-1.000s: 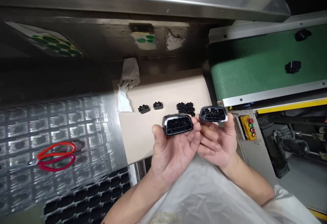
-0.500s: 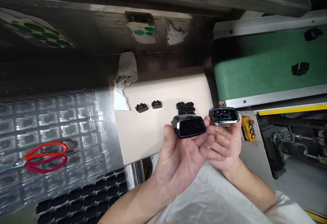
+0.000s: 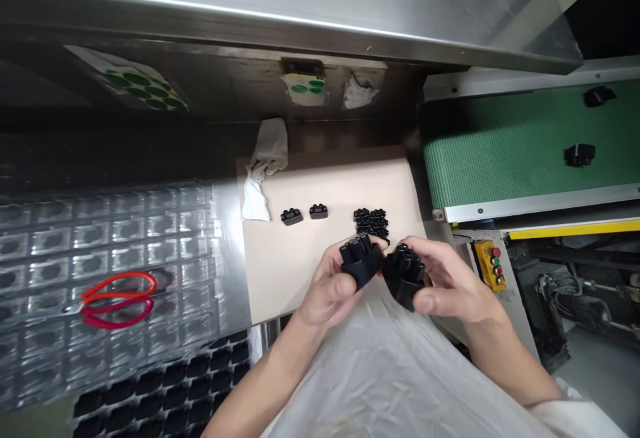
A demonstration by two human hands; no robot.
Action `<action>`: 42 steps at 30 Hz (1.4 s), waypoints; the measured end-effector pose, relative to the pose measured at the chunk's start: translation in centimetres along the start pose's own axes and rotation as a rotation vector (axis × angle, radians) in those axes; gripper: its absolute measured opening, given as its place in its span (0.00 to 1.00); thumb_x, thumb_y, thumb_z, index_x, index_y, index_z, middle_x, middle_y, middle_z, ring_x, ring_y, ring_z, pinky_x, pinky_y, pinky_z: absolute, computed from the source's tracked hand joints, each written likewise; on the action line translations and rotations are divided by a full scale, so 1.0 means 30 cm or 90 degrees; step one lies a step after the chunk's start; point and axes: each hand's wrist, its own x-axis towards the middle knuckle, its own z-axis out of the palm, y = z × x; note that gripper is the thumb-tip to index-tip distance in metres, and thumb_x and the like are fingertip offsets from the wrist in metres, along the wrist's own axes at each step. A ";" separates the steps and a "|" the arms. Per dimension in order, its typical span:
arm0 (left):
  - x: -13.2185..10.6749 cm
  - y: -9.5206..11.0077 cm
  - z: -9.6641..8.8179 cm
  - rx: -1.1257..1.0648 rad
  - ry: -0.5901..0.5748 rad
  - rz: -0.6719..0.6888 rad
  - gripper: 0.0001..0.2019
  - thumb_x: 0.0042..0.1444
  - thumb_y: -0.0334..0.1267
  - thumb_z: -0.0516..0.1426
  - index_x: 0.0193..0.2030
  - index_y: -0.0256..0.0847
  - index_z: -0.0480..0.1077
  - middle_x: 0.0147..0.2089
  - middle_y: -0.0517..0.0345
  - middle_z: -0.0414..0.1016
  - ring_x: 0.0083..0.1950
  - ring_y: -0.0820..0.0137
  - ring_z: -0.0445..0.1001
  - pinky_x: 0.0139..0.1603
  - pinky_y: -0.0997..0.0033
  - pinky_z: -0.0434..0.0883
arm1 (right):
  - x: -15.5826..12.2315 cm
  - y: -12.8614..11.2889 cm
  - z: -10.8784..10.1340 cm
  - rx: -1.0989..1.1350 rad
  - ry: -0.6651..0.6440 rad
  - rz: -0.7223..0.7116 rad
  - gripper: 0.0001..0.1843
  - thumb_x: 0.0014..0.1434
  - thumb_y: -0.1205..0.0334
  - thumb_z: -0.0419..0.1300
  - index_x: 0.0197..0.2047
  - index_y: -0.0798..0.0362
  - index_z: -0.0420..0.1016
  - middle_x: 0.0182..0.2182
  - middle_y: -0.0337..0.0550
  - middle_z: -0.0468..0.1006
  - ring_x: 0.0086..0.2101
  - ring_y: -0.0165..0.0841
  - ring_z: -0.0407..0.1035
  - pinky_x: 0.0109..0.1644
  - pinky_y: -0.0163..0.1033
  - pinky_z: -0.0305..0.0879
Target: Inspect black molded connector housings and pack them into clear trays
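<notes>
Between its thumb and fingers, my left hand (image 3: 330, 285) grips a black plastic part (image 3: 361, 265) with short round posts on its upper side. My right hand (image 3: 450, 281) pinches a similar black posted part (image 3: 404, 275), close beside the first one. Both are held over the near edge of the beige board (image 3: 295, 271). Just behind my hands, a cluster of the same black parts (image 3: 371, 221) stands on the board. Two single black parts, one at the left (image 3: 291, 217) and another (image 3: 319, 211), sit farther left.
A white glove (image 3: 270, 148) lies on the board's far left corner. Red-handled scissors (image 3: 120, 299) rest on clear plastic trays (image 3: 95, 238); a filled tray (image 3: 165, 385) is nearer. At right, a green conveyor belt (image 3: 505, 145) carries black parts. A steel shelf (image 3: 300, 18) overhangs the back.
Both hands have turned their parts over, from glossy or hollow faces showing to posts showing. The hands are lower and closer to my apron. The camera view has shifted.
</notes>
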 end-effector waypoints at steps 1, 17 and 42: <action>0.012 0.010 -0.019 0.028 -0.021 0.008 0.32 0.42 0.59 0.76 0.50 0.41 0.83 0.40 0.53 0.77 0.40 0.65 0.75 0.46 0.66 0.73 | 0.012 0.003 -0.004 -0.030 -0.016 0.001 0.21 0.57 0.44 0.73 0.37 0.51 0.73 0.30 0.38 0.72 0.31 0.31 0.65 0.34 0.37 0.60; 0.084 0.121 -0.072 0.212 0.026 0.101 0.34 0.45 0.60 0.75 0.52 0.37 0.82 0.48 0.41 0.82 0.48 0.55 0.80 0.50 0.59 0.77 | 0.153 0.046 0.023 -0.031 0.133 -0.108 0.24 0.60 0.43 0.72 0.48 0.52 0.75 0.40 0.43 0.78 0.38 0.33 0.72 0.41 0.37 0.67; 0.186 0.103 0.123 0.141 0.125 0.195 0.28 0.48 0.53 0.76 0.37 0.41 0.63 0.24 0.65 0.69 0.20 0.78 0.65 0.22 0.77 0.62 | 0.247 -0.044 -0.040 -0.001 0.254 -0.159 0.30 0.48 0.47 0.80 0.37 0.47 0.62 0.28 0.34 0.72 0.28 0.32 0.68 0.31 0.39 0.67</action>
